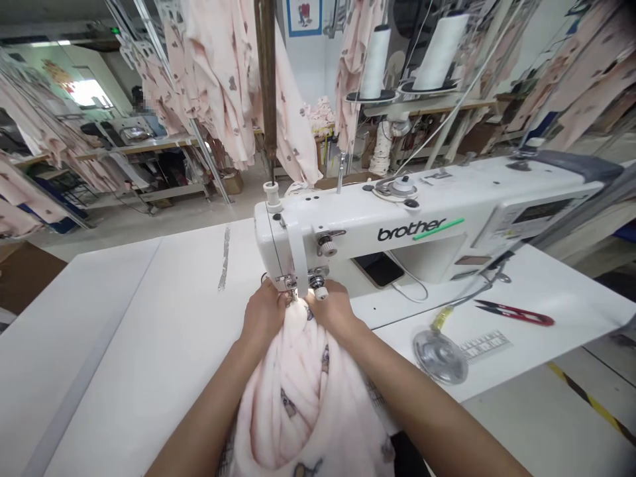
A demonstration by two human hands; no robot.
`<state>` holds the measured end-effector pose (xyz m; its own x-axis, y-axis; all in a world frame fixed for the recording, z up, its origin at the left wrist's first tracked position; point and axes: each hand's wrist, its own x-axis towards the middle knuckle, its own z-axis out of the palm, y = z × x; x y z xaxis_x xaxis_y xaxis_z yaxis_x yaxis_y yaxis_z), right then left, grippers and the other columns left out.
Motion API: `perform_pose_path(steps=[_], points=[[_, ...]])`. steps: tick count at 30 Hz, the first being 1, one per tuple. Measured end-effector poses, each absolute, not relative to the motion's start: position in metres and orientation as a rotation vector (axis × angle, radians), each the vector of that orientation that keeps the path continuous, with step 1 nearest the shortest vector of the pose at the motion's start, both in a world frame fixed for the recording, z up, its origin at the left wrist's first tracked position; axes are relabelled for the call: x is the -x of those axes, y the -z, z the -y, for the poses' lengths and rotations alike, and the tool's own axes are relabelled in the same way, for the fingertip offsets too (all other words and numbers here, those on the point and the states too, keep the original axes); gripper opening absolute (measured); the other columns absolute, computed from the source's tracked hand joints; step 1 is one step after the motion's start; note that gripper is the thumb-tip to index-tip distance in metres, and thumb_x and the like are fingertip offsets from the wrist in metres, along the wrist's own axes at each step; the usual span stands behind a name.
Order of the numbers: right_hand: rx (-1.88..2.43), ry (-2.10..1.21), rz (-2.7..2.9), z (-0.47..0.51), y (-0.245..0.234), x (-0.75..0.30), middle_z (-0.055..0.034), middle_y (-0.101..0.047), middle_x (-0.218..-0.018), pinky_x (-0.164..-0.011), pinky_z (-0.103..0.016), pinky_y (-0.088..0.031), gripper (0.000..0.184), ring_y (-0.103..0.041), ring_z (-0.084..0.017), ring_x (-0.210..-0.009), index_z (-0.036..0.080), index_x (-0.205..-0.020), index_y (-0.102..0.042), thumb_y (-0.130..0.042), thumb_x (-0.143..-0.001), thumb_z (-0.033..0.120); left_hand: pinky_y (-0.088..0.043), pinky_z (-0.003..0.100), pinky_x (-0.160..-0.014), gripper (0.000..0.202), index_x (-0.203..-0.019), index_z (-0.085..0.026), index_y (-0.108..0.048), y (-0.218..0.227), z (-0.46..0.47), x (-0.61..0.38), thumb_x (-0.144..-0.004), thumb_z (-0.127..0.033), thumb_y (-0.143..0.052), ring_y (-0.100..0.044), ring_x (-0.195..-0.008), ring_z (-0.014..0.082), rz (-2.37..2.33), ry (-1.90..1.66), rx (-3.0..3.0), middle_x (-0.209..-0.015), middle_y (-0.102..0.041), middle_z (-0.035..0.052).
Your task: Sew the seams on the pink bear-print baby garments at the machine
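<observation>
A white Brother sewing machine point(422, 218) stands on a white table point(149, 331). A pale pink fleece garment with small bear prints point(303, 397) lies bunched between my forearms and runs up under the needle area. My left hand point(263, 315) grips the fabric just left of the presser foot, fingers curled on it. My right hand point(334, 310) holds the fabric just right of the needle, fingers closed over it. Both hands sit close together at the machine head.
Red thread snips point(517, 313) and a small ruler point(484, 344) lie at the right. A round clear lamp base point(440, 356) sits near the table's front edge. A phone point(380, 268) rests under the machine arm. Thread cones point(440, 50) and hanging pink garments point(218, 73) stand behind.
</observation>
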<state>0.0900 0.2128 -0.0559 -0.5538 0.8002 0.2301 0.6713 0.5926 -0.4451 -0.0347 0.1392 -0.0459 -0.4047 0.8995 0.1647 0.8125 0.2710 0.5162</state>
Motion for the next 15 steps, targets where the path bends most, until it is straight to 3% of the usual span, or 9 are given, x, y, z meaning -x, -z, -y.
perform_pose_path(steps=[4,7,10,15], points=[[1.034,-0.541,2.438,-0.214,0.051,-0.104,-0.0026,-0.060,-0.073,-0.056,-0.022,-0.032,0.014,-0.053,-0.016,-0.067,0.015,-0.077,-0.056,-0.051,-0.086,0.025,-0.042,0.029,-0.073,0.022,-0.098,-0.016,-0.055,0.045,-0.136,0.036,-0.083,-0.023,-0.041,-0.058,-0.090,0.0227,-2.309,-0.878,-1.611,-0.098,-0.060,0.0081],[0.858,-0.647,2.440,-0.218,0.049,-0.116,-0.0006,-0.060,-0.079,-0.062,-0.020,-0.036,0.017,-0.054,-0.015,-0.072,0.018,-0.085,-0.054,-0.042,-0.091,0.029,-0.042,0.028,-0.072,0.022,-0.096,-0.016,-0.056,0.047,-0.135,0.038,-0.083,-0.026,-0.041,-0.058,-0.088,0.0208,-2.250,-0.912,-1.630,-0.096,-0.060,0.0069],[0.823,-0.687,2.394,-0.222,0.052,-0.120,-0.0026,-0.059,-0.082,-0.066,-0.023,-0.036,0.019,-0.054,-0.017,-0.074,0.017,-0.089,-0.050,-0.032,-0.092,0.021,-0.042,0.029,-0.072,0.024,-0.097,-0.017,-0.057,0.049,-0.135,0.041,-0.083,-0.028,-0.042,-0.057,-0.087,0.0211,-2.235,-0.913,-1.624,-0.095,-0.060,0.0063],[0.864,-0.728,2.356,-0.221,0.051,-0.118,-0.0046,-0.059,-0.084,-0.066,-0.024,-0.036,0.015,-0.053,-0.019,-0.076,0.017,-0.089,-0.047,-0.033,-0.089,0.020,-0.041,0.029,-0.074,0.022,-0.094,-0.016,-0.058,0.050,-0.135,0.041,-0.082,-0.026,-0.042,-0.057,-0.088,0.0202,-2.227,-0.959,-1.628,-0.096,-0.060,0.0065]])
